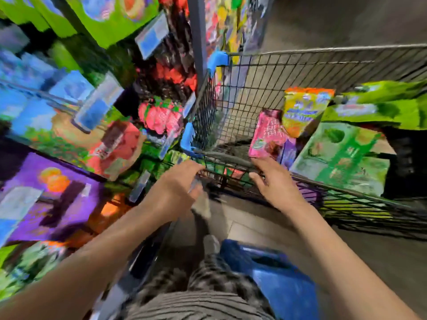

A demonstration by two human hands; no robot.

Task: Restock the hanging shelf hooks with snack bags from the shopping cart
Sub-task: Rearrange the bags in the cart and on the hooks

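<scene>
The wire shopping cart [300,65] stands to the right of the shelf. Inside it lie snack bags: a pink bag [268,135], a yellow-orange bag [302,109], a large green bag [342,158] and bright green bags [381,107]. My right hand [275,179] reaches over the cart's near rim with fingers spread, its fingertips at the pink bag's lower edge. My left hand [175,188] has its fingers curled onto the near rim at the cart's left corner. The whole view is blurred by motion.
Hanging shelves [92,112] on the left are packed with colourful snack bags and clear price tags. A grey upright post [197,31] stands beside the cart. A blue crate [277,280] sits on the floor by my legs. Bare floor lies to the right.
</scene>
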